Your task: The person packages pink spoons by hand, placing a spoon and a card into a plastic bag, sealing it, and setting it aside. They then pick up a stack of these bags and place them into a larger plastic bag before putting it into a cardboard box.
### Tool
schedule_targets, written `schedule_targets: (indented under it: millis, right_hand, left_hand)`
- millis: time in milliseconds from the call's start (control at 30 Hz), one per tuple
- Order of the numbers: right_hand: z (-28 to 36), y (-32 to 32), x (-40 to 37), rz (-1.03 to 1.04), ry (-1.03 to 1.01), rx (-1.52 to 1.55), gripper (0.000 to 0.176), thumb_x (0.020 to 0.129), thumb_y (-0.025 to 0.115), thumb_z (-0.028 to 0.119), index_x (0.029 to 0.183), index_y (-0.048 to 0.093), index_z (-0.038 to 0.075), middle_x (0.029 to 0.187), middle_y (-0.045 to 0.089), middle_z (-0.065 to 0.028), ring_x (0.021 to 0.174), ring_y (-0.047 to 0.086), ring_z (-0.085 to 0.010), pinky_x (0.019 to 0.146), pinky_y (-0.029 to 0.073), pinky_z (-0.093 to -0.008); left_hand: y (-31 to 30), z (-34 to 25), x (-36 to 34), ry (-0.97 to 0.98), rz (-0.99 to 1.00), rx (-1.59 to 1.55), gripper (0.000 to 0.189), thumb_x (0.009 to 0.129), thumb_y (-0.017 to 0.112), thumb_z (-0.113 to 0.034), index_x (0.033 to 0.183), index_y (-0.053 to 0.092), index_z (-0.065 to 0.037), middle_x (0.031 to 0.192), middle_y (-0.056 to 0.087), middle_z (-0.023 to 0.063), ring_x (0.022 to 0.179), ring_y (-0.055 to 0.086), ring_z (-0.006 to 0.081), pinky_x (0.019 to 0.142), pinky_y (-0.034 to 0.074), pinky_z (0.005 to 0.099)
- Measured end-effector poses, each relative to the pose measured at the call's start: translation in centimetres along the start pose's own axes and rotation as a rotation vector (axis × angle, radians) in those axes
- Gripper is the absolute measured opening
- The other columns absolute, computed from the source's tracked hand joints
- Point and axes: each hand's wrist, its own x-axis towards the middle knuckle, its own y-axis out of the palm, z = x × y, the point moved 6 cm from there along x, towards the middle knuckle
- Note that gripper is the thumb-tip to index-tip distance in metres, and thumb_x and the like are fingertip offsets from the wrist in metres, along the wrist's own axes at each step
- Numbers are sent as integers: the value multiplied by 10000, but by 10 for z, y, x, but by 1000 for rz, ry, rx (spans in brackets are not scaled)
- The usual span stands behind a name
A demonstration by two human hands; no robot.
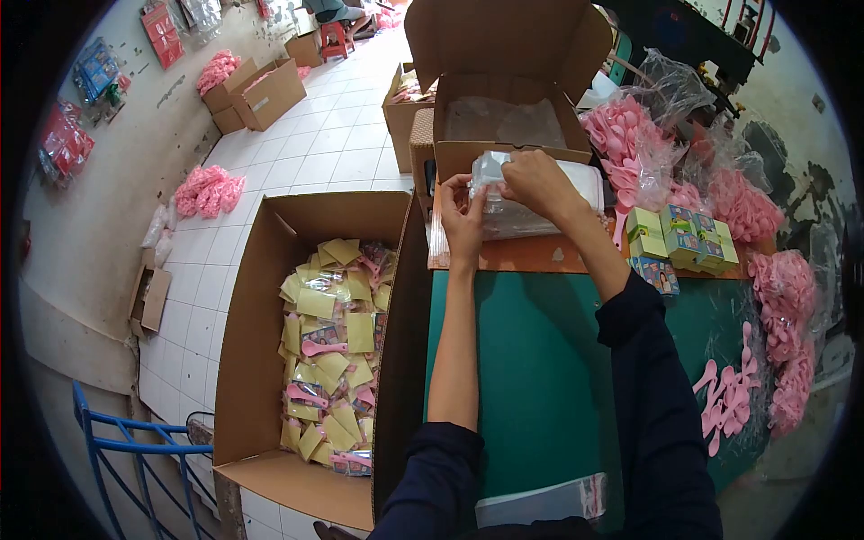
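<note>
At the far end of the table, both my hands are on a bundle of clear plastic bags (513, 219). My left hand (463, 220) grips the bundle's left end between thumb and fingers. My right hand (538, 184) is closed on the top of the same plastic, its fingertips partly hidden. Just behind stands an open cardboard box (576, 160) with clear plastic sheets (504, 121) inside. Near my right forearm lie stacks of yellow-backed printed cards (691, 236) and a pink spoon (621, 225).
A tall carton (236, 396) of packed pouches with pink spoons stands left of the green tabletop (531, 360). Loose pink spoons (729, 396) and bagged spoons (783, 297) lie right. A flat plastic bag (540, 506) is near me. A blue metal frame (135, 432) stands lower left.
</note>
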Motion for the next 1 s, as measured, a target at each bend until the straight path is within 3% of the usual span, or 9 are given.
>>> schedule_targets:
  millis: [67,167,233,333,467,567,667,867,1000]
  right_hand:
    - [-1,1,1,-80,-25,-40,148,688,653,147,663,657,1,703,636,-186,663,649,-304,641,530,-376]
    - [-14,15,4,-37,-2,10,238,713,648,214,629,594,-2,684,612,-170,680,619,-324,669,491,-417]
    - [-18,3,3,-57,23,80,207,707,656,203,643,630,8,686,622,-177,668,623,-339,658,495,-419]
    - [-33,-3,1,-34,125,250,212,719,661,223,650,642,23,673,617,-179,670,611,-365,652,484,-431]
    - [-45,2,0,-7,216,366,247,739,666,270,668,642,34,651,602,-182,688,600,-376,646,473,-438]
    - [-36,7,1,29,126,348,264,761,668,289,720,660,28,676,621,-173,654,604,-347,604,463,-423]
    - [-21,4,0,-60,19,124,282,730,692,295,691,648,19,702,628,-175,694,618,-335,633,480,-419]
    - [-3,-3,9,34,-18,30,274,694,715,257,659,635,-3,715,639,-174,728,631,-331,673,506,-395]
    - [-2,1,11,40,27,-60,176,677,702,178,677,640,13,713,644,-166,709,638,-328,655,512,-398]
  left_hand:
    - [0,-1,0,12,1,22,261,863,600,-56,1090,472,-34,1032,523,37,956,526,105,824,425,236]
    - [-2,0,1,34,2,61,258,863,601,-62,1090,479,-43,1016,525,36,937,523,105,805,428,234]
    - [-2,2,1,28,-5,82,238,861,602,-65,1075,498,-46,999,528,34,923,520,102,788,431,233]
    - [0,-16,-1,240,-68,302,165,814,626,-39,964,557,-37,959,505,45,857,512,130,724,441,244]
    - [4,-35,-7,325,-79,468,126,796,623,-34,909,567,-23,979,507,83,893,532,184,762,464,291]
    - [4,-31,-6,348,-75,456,117,797,618,-35,895,559,-12,985,512,93,903,542,199,779,472,306]
    - [4,-31,-6,335,-78,432,111,800,624,-56,879,559,-11,982,535,100,905,558,211,788,468,317]
    - [3,-34,-7,353,-106,512,121,804,641,-98,865,569,-21,968,582,110,901,583,241,802,452,337]
    - [3,-33,-7,355,-105,523,116,805,639,-98,865,572,-26,971,581,110,907,581,240,806,449,339]
